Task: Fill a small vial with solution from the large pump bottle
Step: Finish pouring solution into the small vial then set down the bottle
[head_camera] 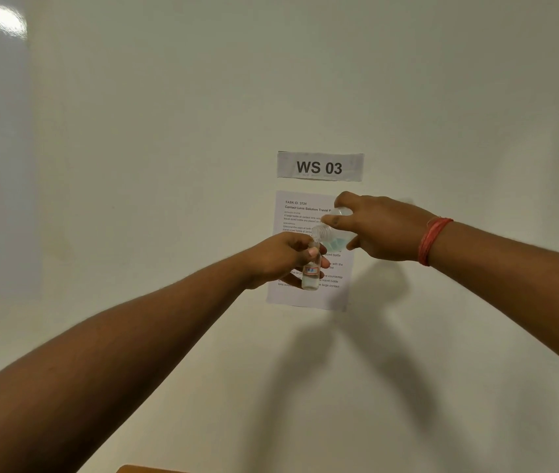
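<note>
The left hand (283,257) is held up in front of the wall. Its fingers (312,253) wrap around a small vial (311,273) and hold it upright. The vial has a little red label, and I cannot tell how full it is.

Just above it, the right hand (378,228) grips a clear bottle (334,235) tipped on its side. Some pale blue solution sits in the bottle. Its open neck points down at the top of the vial, very close or touching.

This looks like the pouring step. Next, the bottle probably needs a slow tilt, with the vial kept still so nothing spills.

Behind the hands, a task sheet (291,295) and a "WS 03" sign (319,166) are stuck up.
</note>
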Demonstrator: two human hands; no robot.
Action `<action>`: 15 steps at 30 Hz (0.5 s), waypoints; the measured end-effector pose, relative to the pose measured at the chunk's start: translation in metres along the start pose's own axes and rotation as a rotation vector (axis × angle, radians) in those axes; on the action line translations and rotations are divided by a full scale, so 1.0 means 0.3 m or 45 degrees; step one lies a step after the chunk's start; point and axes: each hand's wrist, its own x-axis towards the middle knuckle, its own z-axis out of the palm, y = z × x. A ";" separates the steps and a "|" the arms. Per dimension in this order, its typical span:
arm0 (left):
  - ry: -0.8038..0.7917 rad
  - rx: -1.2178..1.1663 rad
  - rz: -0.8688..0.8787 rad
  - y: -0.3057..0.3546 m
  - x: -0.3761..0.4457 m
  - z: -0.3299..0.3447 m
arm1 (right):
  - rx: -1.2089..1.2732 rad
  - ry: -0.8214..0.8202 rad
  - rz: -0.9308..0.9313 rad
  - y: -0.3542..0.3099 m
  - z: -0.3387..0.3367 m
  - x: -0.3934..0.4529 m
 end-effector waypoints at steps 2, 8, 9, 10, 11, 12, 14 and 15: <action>-0.001 -0.002 0.002 -0.001 -0.001 0.000 | 0.003 0.002 0.000 0.000 0.003 0.000; 0.006 0.001 -0.003 0.001 -0.006 0.001 | 0.008 0.014 -0.013 0.002 0.007 0.001; 0.009 0.002 -0.003 0.002 -0.007 0.001 | 0.006 0.015 -0.012 0.003 0.007 0.002; 0.010 0.001 -0.003 0.004 -0.008 0.001 | 0.002 0.013 -0.011 0.004 0.007 0.003; 0.011 0.000 -0.002 0.006 -0.009 0.001 | 0.000 0.011 -0.012 0.005 0.006 0.003; 0.012 0.003 0.000 0.008 -0.011 0.001 | -0.001 0.010 -0.013 0.006 0.005 0.004; 0.014 0.013 0.004 0.012 -0.013 0.000 | -0.002 0.014 -0.017 0.006 0.001 0.005; 0.014 0.018 0.005 0.014 -0.014 0.000 | -0.004 0.015 -0.020 0.006 -0.001 0.005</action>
